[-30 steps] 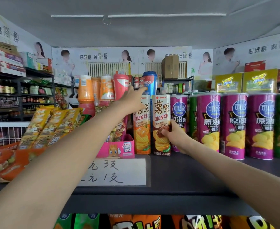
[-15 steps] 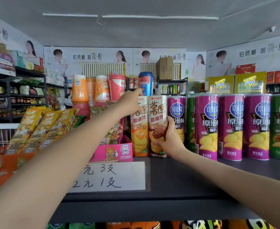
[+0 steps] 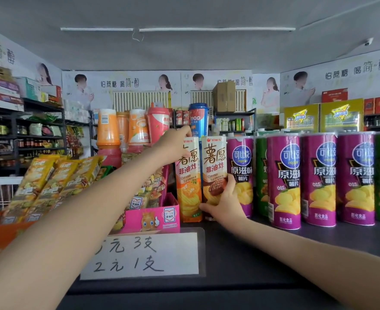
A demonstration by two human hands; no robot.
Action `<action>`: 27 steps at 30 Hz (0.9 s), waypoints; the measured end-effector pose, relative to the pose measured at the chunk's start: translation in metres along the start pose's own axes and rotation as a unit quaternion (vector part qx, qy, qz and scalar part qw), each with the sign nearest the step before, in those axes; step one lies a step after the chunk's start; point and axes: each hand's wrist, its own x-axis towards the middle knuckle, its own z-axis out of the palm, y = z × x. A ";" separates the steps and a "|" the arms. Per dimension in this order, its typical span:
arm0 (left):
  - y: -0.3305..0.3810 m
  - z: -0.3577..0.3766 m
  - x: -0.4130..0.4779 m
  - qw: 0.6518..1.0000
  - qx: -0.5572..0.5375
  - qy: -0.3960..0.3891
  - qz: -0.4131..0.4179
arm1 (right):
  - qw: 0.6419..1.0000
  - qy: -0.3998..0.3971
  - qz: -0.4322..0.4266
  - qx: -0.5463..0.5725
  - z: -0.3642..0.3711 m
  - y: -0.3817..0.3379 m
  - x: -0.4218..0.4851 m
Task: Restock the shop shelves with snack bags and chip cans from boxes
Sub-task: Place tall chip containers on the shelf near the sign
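Observed: left forearm (image 3: 72,220), bare, running from lower left of frame to centre. The right forearm (image 3: 307,249), bare, at lower right. The left hand (image 3: 173,144) and right hand (image 3: 223,204) are bare.

A single head-worn camera looks forward, nearly level with and close to the dark shelf top (image 3: 240,265).

The paper sign (image 3: 139,256) reads "2元1支", the brown carton (image 3: 213,166) "薯愿 非油炸", the purple can (image 3: 284,182) "可比克 原滋味".

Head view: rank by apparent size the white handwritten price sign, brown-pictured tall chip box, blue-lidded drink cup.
1. white handwritten price sign (nearest camera)
2. brown-pictured tall chip box
3. blue-lidded drink cup (farther back, partly hidden)
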 end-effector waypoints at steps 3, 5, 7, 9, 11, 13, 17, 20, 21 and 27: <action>-0.001 -0.002 -0.001 1.000 0.004 0.003 -0.001 | 1.000 -0.005 0.002 -0.019 0.000 0.001 0.004; -0.003 -0.002 -0.001 1.000 0.002 0.005 -0.002 | 0.999 -0.008 0.003 -0.032 -0.001 0.001 0.005; -0.004 0.000 0.000 1.000 -0.001 0.007 0.000 | 0.999 -0.014 0.001 -0.033 -0.001 0.001 0.006; -0.003 0.003 0.001 1.000 0.003 0.008 0.007 | 0.999 -0.023 -0.001 -0.029 -0.002 0.001 0.007; -0.002 0.004 0.001 1.000 0.008 0.005 0.009 | 0.999 -0.027 0.000 -0.028 -0.004 0.000 0.008; -0.002 0.004 0.001 1.000 0.018 0.000 0.007 | 0.999 -0.025 0.002 -0.025 -0.006 0.000 0.007; -0.002 0.002 -0.002 0.999 0.040 0.001 0.000 | 1.000 -0.012 0.014 -0.026 -0.006 -0.002 0.004; 0.001 0.003 -0.004 0.999 0.052 0.004 -0.002 | 0.999 -0.008 0.024 -0.023 -0.007 -0.005 0.002; 0.003 0.003 -0.006 0.998 0.058 0.002 -0.004 | 0.999 -0.009 0.026 -0.021 -0.008 -0.006 0.002; 0.020 -0.002 -0.023 0.994 0.102 0.006 -0.026 | 0.999 -0.015 0.033 -0.012 -0.017 -0.014 -0.007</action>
